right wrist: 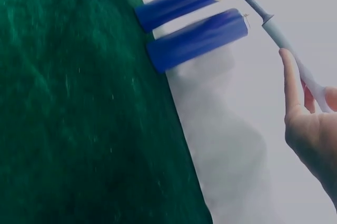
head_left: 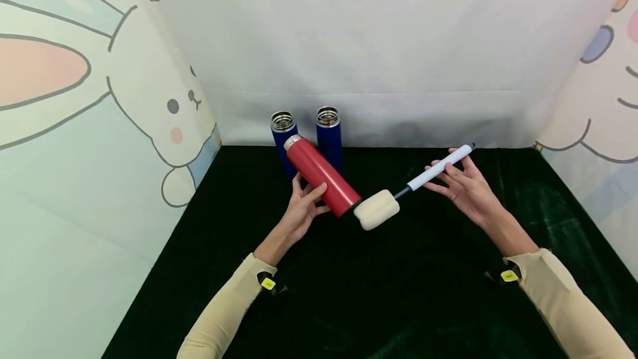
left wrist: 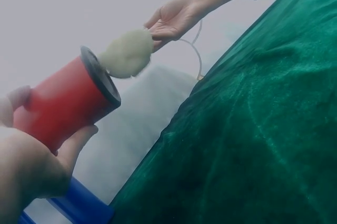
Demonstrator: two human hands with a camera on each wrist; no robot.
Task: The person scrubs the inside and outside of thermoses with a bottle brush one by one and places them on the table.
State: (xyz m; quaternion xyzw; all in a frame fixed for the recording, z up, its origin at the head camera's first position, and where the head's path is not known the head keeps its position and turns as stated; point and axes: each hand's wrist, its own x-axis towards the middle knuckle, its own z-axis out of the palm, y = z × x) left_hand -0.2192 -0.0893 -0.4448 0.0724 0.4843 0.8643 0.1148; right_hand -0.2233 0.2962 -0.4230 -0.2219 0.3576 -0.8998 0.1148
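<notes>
My left hand (head_left: 298,212) grips a red vacuum flask (head_left: 323,175) around its lower half, thumb on top. The flask is tilted, its bare metal neck up and to the left, its dark-rimmed base down to the right. In my right hand (head_left: 468,190) is a bottle brush, pinched by its pale blue handle (head_left: 440,168). The brush's cream sponge head (head_left: 376,210) points down-left, right by the flask's base (left wrist: 102,77). Behind the red flask stand two blue flasks, the left one (head_left: 285,145) partly hidden by it and the right one (head_left: 329,140) beside it.
Dark green cloth (head_left: 399,292) covers the table. A pale curtain (head_left: 399,43) hangs at the back edge, close behind the blue flasks, whose necks have no lids. Printed cartoon panels (head_left: 75,209) stand at left and right.
</notes>
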